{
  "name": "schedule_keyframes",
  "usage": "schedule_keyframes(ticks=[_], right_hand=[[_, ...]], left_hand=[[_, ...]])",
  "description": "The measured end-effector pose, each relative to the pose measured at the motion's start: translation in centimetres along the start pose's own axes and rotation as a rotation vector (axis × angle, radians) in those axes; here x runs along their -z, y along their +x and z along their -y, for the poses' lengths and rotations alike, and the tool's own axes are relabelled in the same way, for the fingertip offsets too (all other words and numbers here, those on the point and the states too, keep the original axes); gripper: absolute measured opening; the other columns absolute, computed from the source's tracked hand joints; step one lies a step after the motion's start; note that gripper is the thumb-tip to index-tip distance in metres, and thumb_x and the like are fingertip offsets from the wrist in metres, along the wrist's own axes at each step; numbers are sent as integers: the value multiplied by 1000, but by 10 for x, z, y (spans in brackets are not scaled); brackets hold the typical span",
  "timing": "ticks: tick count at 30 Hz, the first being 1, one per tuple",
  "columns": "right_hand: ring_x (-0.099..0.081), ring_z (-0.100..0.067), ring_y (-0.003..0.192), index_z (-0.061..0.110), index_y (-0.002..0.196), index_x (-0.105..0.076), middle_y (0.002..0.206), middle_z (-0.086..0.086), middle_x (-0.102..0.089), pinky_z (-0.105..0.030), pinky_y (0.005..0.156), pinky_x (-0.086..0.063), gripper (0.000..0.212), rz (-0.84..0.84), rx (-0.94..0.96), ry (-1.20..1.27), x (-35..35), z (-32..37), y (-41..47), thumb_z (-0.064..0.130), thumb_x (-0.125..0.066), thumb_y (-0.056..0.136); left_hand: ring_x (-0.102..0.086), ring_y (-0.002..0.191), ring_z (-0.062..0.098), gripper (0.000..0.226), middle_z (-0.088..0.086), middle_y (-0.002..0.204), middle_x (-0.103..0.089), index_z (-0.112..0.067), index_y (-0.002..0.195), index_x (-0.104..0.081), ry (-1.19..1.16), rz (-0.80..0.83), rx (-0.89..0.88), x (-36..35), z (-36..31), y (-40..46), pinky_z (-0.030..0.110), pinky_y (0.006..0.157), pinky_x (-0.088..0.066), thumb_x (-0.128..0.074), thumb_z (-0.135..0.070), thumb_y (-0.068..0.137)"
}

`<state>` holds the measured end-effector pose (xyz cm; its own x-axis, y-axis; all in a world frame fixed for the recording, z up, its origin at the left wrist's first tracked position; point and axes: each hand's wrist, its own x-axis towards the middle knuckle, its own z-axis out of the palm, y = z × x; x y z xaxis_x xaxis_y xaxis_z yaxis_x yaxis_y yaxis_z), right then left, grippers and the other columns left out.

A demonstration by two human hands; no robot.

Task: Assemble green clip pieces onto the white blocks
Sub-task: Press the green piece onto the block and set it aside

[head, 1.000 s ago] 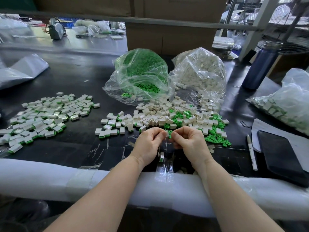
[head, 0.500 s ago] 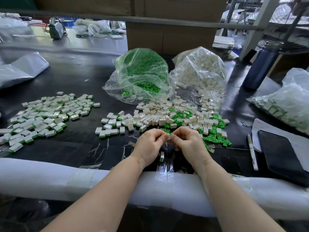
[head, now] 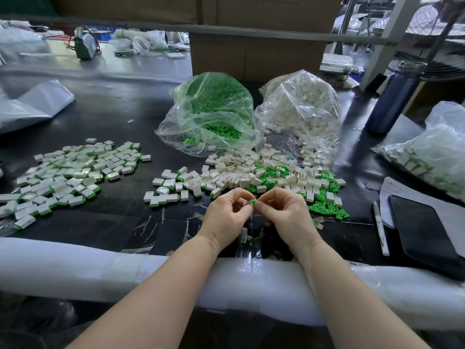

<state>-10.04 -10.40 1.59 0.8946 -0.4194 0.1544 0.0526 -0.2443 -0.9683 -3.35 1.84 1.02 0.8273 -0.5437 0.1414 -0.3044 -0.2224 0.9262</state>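
Left hand (head: 226,212): fingers curled, thumb and forefinger pinching a small pale piece, apparently a white block, mostly hidden by the fingers.
Right hand (head: 284,210): fingers curled, thumb and forefinger pinching a green clip (head: 253,202) at its tip.
Key relation: the green clip sits between the two hands' fingertips, which nearly touch, just above the surface (head: 113,122); it lies just right of the left hand's piece, so the push should run leftward from the right hand. The clip's long axis is too small to tell.
Step, as judged: pressing the clip into the block; whether it is seated cannot be told.
Loose parts pile (head: 264,175): white blocks mixed with green clips, just beyond the hands.
Finished pile (head: 68,172): assembled blocks, well to the left, nearer the left hand.
Bags: green clip bag (head: 214,109) and white block bag (head: 302,109) behind the loose pile.
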Motion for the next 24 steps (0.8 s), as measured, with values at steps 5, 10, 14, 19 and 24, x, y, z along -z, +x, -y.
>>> schedule_keyframes(ticks=[5, 10, 14, 19, 24], right_hand=[[-54, -10, 57, 6, 79, -64, 68, -4, -59, -19, 51, -46, 8, 13, -16, 78, -1, 1, 0, 4, -62, 86], [-62, -11, 75, 18, 91, -64, 81, -1, -67, -22, 62, -48, 11, 102, -76, 98, -4, 0, 1, 18, -53, 94], [-57, -3, 67, 23, 80, -67, 69, 7, -64, -15, 60, -45, 21, 207, -54, 35, -3, 1, 1, 21, -51, 94], [-52, -3, 55, 10, 83, -69, 66, -7, -59, -13, 55, -42, 17, 203, -80, 111, 0, 1, 2, 14, -55, 92], [-46, -8, 54, -2, 84, -70, 71, -17, -55, -15, 53, -39, 16, 183, -115, 154, 2, -2, 2, 10, -59, 88]], left_hand=[[-51, 63, 11, 24, -2, 66, -55, -24, 77, -61, -103, 1, 24, 1, -1, 1, 26, 65, -47, -57, -2, 86], [-51, 72, 12, 20, 1, 94, -52, -26, 83, -61, -70, 25, -17, 1, -3, 0, 15, 69, -46, -63, -6, 85], [-44, 67, 4, 14, -1, 106, -43, -22, 86, -64, -88, 65, -26, 1, -5, -1, 6, 65, -41, -67, -9, 83], [-45, 66, 6, 15, 0, 107, -41, -22, 88, -63, -60, 117, -59, 1, -4, -2, 10, 65, -45, -62, -8, 86], [-46, 71, 11, 25, -5, 103, -41, -33, 85, -59, 3, 161, -100, 0, 0, -1, 22, 76, -48, -59, -8, 87]])
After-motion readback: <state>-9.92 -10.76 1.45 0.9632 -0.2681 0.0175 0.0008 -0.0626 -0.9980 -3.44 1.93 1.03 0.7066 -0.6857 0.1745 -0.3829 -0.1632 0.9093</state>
